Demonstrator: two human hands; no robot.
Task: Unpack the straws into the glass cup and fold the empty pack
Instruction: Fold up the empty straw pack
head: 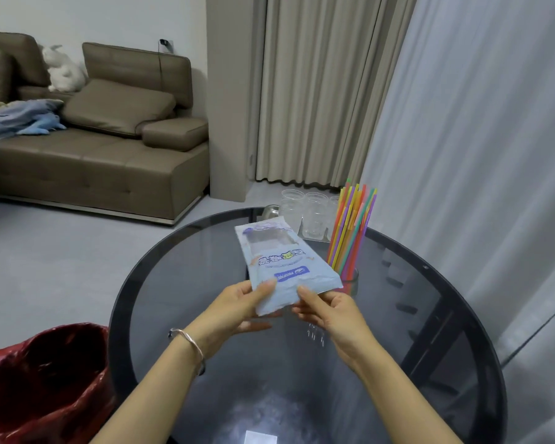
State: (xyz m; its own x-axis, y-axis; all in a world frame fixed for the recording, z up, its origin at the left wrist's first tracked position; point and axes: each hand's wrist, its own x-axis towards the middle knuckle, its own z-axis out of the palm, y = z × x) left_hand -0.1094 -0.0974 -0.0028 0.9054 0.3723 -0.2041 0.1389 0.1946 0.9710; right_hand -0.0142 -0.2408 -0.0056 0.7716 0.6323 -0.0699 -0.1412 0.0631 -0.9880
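A flat, light-blue straw pack [281, 261] with printed lettering is held up above the round dark glass table [180, 261]. My left hand [241, 307] pinches its near left corner and my right hand [332, 312] pinches its near right edge. Behind the pack's right side stands a glass cup [350, 280] filled with several colourful straws [351, 225] that fan upward. The pack looks flat and limp, with a clear window near its far end.
Several clear plastic cups [305, 213] stand at the table's far edge. A bin lined with a red bag [42, 382] sits at the lower left beside the table. A brown sofa [87, 145] and curtains [462, 123] lie beyond.
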